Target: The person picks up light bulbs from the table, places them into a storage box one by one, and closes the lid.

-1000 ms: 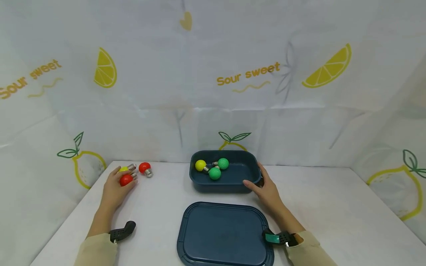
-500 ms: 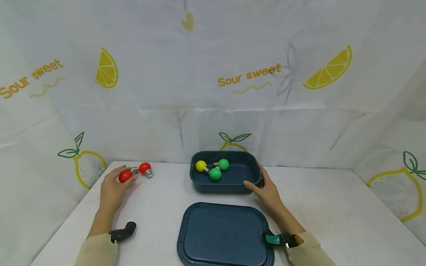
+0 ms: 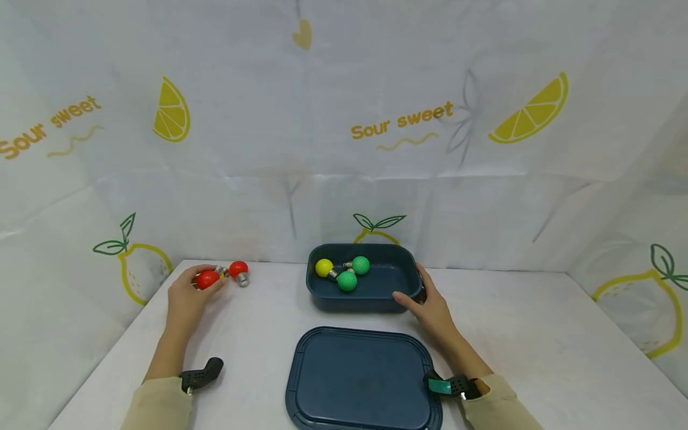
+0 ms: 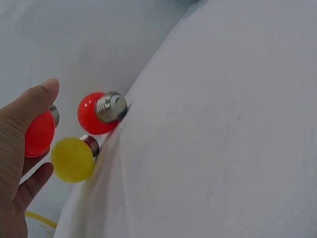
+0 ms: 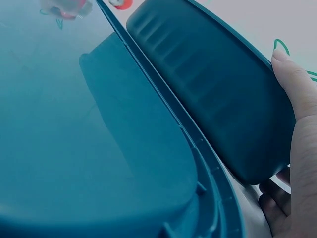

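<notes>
My left hand (image 3: 185,301) holds a red light bulb (image 4: 40,134) between its thumb and fingers, at the table's far left. Just past the fingertips lie a yellow light bulb (image 4: 72,159) and a second red light bulb (image 4: 94,113); from the head, the yellow one is mostly hidden behind the hand. My right hand (image 3: 434,310) grips the right front corner of a dark blue box (image 3: 355,304), thumb at the rim, fingers round the outer side. Inside the box are a yellow bulb (image 3: 323,267) and two green bulbs (image 3: 347,280), (image 3: 361,264).
A dark blue lid (image 3: 365,382) lies flat on the white table (image 3: 537,334), in front of the box. Behind the table hangs a white sheet (image 3: 242,119) printed with lemons. Each wrist wears a black strap (image 3: 201,375).
The left hand has moved slightly away from me and right with the red bulb. The yellow bulb now shows to the right of that bulb. The right hand and box have stayed put.
</notes>
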`<action>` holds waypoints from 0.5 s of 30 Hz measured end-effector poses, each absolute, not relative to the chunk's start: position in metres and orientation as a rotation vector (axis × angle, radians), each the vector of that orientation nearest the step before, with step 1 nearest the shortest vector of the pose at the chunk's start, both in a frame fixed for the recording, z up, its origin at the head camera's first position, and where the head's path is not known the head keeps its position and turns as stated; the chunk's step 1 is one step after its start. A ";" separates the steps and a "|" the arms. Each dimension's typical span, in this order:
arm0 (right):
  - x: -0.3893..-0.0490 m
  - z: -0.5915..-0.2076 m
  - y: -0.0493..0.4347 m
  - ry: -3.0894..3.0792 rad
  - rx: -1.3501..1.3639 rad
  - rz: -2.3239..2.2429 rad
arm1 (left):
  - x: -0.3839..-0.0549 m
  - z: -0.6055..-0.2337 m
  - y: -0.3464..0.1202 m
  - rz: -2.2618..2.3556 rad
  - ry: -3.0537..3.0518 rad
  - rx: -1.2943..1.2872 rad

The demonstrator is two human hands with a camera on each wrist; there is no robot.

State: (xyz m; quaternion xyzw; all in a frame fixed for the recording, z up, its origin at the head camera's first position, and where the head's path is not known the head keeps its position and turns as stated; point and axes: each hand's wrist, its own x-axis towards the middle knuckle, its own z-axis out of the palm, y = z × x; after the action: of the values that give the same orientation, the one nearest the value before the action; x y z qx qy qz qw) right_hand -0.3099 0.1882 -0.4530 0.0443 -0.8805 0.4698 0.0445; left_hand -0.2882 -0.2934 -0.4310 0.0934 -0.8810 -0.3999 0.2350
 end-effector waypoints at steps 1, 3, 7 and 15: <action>-0.310 -0.453 0.188 -2.691 0.136 1.432 | -0.289 -0.430 -0.291 -1.100 -2.430 0.250; -0.310 -0.453 0.189 -2.693 0.138 1.421 | -0.290 -0.427 -0.287 -1.119 -2.446 0.228; -0.310 -0.452 0.190 -2.691 0.141 1.424 | -0.291 -0.422 -0.278 -1.167 -2.459 0.187; -0.310 -0.452 0.190 -2.705 0.139 1.429 | -0.293 -0.412 -0.259 -1.187 -2.479 0.050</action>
State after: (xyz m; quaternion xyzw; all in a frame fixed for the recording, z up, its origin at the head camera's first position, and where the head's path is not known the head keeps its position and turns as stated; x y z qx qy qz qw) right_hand -0.3097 0.1902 -0.4517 0.0455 -0.8826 0.4662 0.0395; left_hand -0.2925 -0.2592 -0.4122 0.0179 -0.8844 -0.4236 0.1950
